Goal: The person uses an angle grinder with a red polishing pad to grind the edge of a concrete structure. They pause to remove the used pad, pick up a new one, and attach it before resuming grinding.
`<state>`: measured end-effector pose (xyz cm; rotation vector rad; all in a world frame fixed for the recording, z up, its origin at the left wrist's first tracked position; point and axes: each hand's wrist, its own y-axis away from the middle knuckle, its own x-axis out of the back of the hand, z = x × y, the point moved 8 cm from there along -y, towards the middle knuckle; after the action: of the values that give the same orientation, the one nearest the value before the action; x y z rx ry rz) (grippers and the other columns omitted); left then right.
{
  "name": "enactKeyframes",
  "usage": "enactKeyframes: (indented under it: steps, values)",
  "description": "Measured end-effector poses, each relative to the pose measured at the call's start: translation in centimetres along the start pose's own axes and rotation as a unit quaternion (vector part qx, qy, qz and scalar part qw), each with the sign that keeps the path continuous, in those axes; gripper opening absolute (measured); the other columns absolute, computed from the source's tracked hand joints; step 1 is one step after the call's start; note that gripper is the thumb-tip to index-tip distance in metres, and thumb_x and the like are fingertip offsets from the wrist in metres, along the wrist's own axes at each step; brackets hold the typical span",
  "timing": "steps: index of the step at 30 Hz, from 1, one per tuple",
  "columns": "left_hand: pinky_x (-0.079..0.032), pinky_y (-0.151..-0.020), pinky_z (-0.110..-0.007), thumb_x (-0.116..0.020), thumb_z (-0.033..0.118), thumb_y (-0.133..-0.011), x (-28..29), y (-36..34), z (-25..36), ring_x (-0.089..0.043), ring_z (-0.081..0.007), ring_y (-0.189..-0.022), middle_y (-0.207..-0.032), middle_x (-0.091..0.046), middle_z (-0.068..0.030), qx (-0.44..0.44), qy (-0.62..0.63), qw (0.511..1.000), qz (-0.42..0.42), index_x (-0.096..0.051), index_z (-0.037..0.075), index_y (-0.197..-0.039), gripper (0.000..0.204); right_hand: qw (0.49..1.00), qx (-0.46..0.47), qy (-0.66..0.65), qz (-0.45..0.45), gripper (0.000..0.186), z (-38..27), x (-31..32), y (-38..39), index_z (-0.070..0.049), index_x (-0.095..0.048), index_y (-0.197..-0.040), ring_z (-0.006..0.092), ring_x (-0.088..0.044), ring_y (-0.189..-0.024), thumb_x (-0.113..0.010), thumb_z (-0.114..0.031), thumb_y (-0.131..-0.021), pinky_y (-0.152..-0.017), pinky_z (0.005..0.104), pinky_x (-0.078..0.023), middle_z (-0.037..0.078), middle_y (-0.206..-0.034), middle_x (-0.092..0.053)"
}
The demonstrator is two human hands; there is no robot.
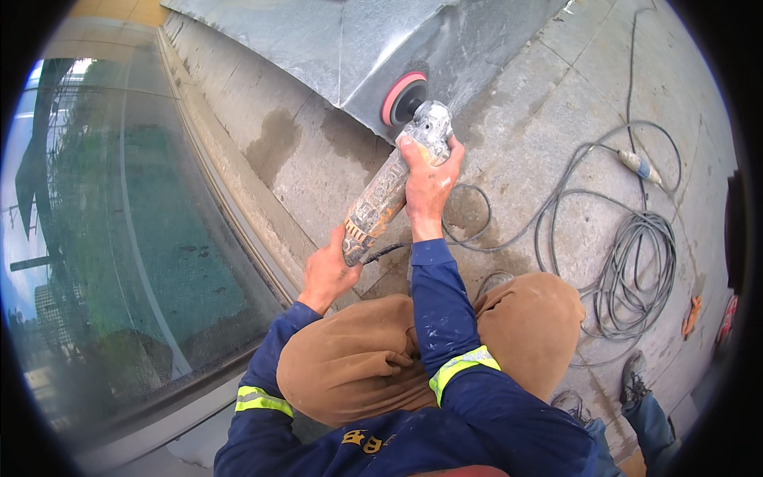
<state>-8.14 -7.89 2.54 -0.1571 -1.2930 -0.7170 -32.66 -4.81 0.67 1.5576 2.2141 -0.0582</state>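
Observation:
Both my hands are closed around a worn, dust-caked angle grinder (380, 195). My left hand (328, 272) grips its rear end, where the black cord comes out. Up at the gear head, my right hand (431, 179) wraps the body, thumb across the top. A round pad (404, 98) with a red rim is mounted on the head. It stands on edge against the side of a grey stone block (453, 56), close to the block's near corner. Whether the pad is spinning I cannot tell.
Left of me is a glass panel (151, 230) in a frame. A coiled black cable (636, 274) with a connector (640, 167) lies on the paving at right. Beyond it is an orange item (691, 315). Another person's shoe (633, 378) stands at lower right.

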Motion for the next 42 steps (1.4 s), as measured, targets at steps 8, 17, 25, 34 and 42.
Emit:
enactKeyframes:
  steps: [8, 17, 25, 34, 42]
  values:
    - [-0.052, -0.067, -0.053, -0.072, 0.016, -0.071, 0.2, -0.3, 0.5, -0.065, -0.0475, -0.077, -0.080, -0.067, -0.0257, 0.005, -0.002, 1.000, -0.011, -0.041, 0.009, -0.137, 0.073, 1.000, -0.003, 0.017, 0.011, 0.077, 0.7, 0.5, -0.2, 0.011, -0.043, -0.132, 0.0267, -0.054, -0.113, -0.083, -0.026, -0.078, -0.100, 0.0367, -0.042, 0.021, -0.123, -0.053]
    - [-0.052, -0.068, -0.052, -0.073, 0.016, -0.071, -0.1, -0.5, -0.1, -0.066, -0.0464, -0.077, -0.081, -0.068, -0.0250, -0.012, 0.013, 1.000, 0.008, -0.038, 0.006, -0.141, 0.078, 0.999, 0.032, 0.014, 0.002, 0.077, 0.0, 0.2, -0.4, 0.010, -0.042, -0.132, 0.0267, -0.056, -0.111, -0.084, -0.024, -0.077, -0.098, 0.0372, -0.044, 0.021, -0.121, -0.055]
    - [-0.052, -0.068, -0.053, -0.069, 0.014, -0.070, 0.2, -0.6, 0.1, -0.065, -0.0495, -0.077, -0.080, -0.067, -0.0276, -0.014, 0.036, 0.999, 0.026, -0.040, 0.007, -0.137, 0.073, 0.998, 0.052, 0.036, 0.004, 0.078, -0.4, 0.0, -0.9, 0.010, -0.041, -0.132, 0.0255, -0.057, -0.109, -0.085, -0.023, -0.076, -0.096, 0.0364, -0.046, 0.021, -0.120, -0.055]
    - [-0.052, -0.067, -0.053, -0.069, 0.013, -0.071, 0.2, -0.6, 0.1, -0.065, -0.0492, -0.077, -0.079, -0.066, -0.0272, -0.021, 0.038, 0.999, 0.030, -0.040, 0.007, -0.137, 0.073, 1.000, 0.022, 0.006, -0.007, 0.077, 0.6, 0.0, -0.7, 0.009, -0.041, -0.133, 0.0247, -0.056, -0.110, -0.084, -0.022, -0.077, -0.097, 0.0353, -0.045, 0.020, -0.123, -0.053]
    - [-0.051, -0.068, -0.054, -0.070, 0.013, -0.071, -0.6, -0.7, -0.2, -0.065, -0.0495, -0.079, -0.081, -0.067, -0.0283, 0.003, 0.022, 1.000, -0.013, -0.041, 0.007, -0.138, 0.073, 1.000, -0.005, 0.003, 0.012, 0.078, 2.0, 0.6, -1.1, 0.010, -0.041, -0.132, 0.0262, -0.058, -0.109, -0.085, -0.023, -0.077, -0.096, 0.0367, -0.046, 0.021, -0.119, -0.056]
